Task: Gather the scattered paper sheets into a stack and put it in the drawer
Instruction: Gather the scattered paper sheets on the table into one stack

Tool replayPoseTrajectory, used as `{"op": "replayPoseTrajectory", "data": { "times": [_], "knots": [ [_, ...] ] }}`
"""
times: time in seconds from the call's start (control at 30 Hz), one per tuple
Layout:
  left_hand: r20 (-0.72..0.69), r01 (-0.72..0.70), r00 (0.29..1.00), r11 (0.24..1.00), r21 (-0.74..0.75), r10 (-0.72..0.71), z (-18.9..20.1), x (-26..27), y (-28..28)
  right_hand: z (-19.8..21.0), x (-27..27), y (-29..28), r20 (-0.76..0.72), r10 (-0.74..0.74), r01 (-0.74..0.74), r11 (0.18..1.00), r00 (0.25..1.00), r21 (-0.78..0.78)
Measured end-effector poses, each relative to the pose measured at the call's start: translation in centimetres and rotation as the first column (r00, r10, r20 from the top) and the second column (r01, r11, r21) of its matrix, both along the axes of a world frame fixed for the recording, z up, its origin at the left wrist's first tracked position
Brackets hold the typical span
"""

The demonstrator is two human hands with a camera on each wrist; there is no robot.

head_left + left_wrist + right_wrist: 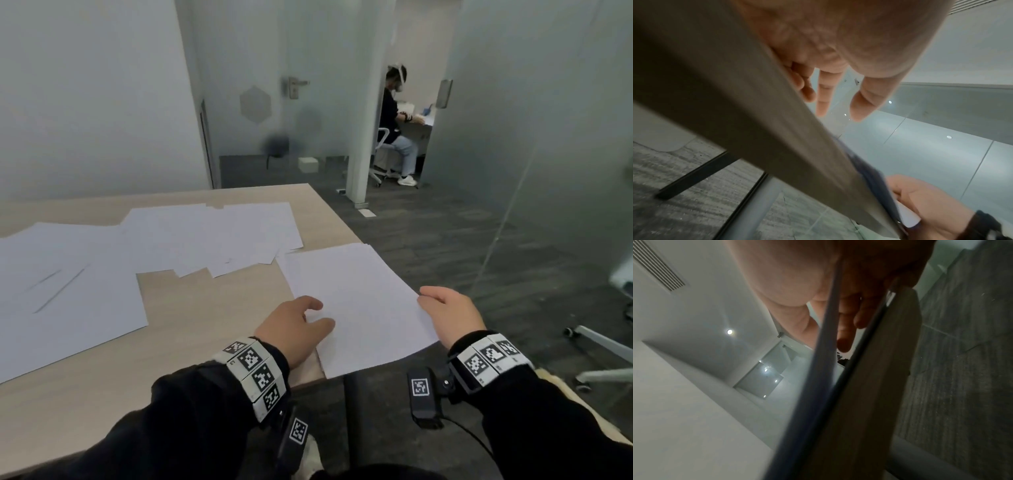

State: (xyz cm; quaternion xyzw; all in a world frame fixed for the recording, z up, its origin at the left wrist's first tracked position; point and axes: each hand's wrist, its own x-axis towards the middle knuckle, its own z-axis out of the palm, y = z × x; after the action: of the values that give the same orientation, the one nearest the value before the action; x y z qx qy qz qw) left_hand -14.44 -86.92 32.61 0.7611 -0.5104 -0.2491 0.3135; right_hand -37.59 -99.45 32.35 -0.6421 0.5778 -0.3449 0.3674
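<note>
Paper stack: between both hands, overhanging the table corner. Right hand: pinches its right edge, thumb above, fingers beneath. Left hand: relaxed, fingers spread on its left edge. Scattered sheets: beyond left hand.

White paper sheets on beige table.

I see a thin white stack of sheets lying at the bench's right corner, its near edge jutting past the rim. More white sheets lie scattered and overlapping farther back and left.
</note>
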Motion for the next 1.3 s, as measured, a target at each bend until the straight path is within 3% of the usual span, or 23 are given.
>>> {"op": "replayPoseTrajectory", "data": {
  "times": [0.2,0.33,0.47,0.6,0.73,0.9,1.07,1.17,1.3],
  "knots": [
    [-0.097,-0.053,0.994,0.995,-0.08,0.045,0.4,2.6,3.0,1.5,2.0,1.1,0.087,-0.064,0.077,0.986,0.994,-0.147],
    [-0.219,-0.116,0.973,0.979,-0.17,0.077,0.9,4.8,6.1,3.8,6.9,4.2,0.201,0.111,-0.076,0.981,0.973,-0.176],
    [-0.22,-0.223,0.961,0.938,-0.264,0.166,0.7,7.7,10.2,4.7,13.5,8.1,0.259,0.32,-0.294,0.946,0.911,-0.133],
    [-0.118,-0.303,0.953,0.901,-0.311,0.28,-0.2,11.1,14.8,4.3,20.6,11.1,0.289,0.464,-0.473,0.88,0.837,-0.04],
    [0.095,-0.307,0.927,0.878,-0.366,0.364,-1.5,15.3,19.5,3.3,27.4,13.6,0.295,0.556,-0.594,0.802,0.777,0.052],
    [0.295,-0.402,0.803,0.835,-0.375,0.518,-3.3,20.0,25.4,2.1,35.1,16.6,0.365,0.592,-0.681,0.704,0.719,0.201],
    [0.439,-0.572,0.685,0.802,-0.171,0.582,-3.6,23.6,30.5,1.2,40.2,19.9,0.399,0.654,-0.75,0.645,0.642,0.149],
    [0.523,-0.649,0.64,0.76,-0.022,0.562,-4.5,24.7,33.0,0.5,42.5,21.7,0.511,0.63,-0.784,0.601,0.585,0.156],
    [0.555,-0.64,0.633,0.769,-0.017,0.539,-5.3,25.2,34.8,0.1,45.4,24.4,0.665,0.556,-0.839,0.503,0.499,0.209]
  ]
}}
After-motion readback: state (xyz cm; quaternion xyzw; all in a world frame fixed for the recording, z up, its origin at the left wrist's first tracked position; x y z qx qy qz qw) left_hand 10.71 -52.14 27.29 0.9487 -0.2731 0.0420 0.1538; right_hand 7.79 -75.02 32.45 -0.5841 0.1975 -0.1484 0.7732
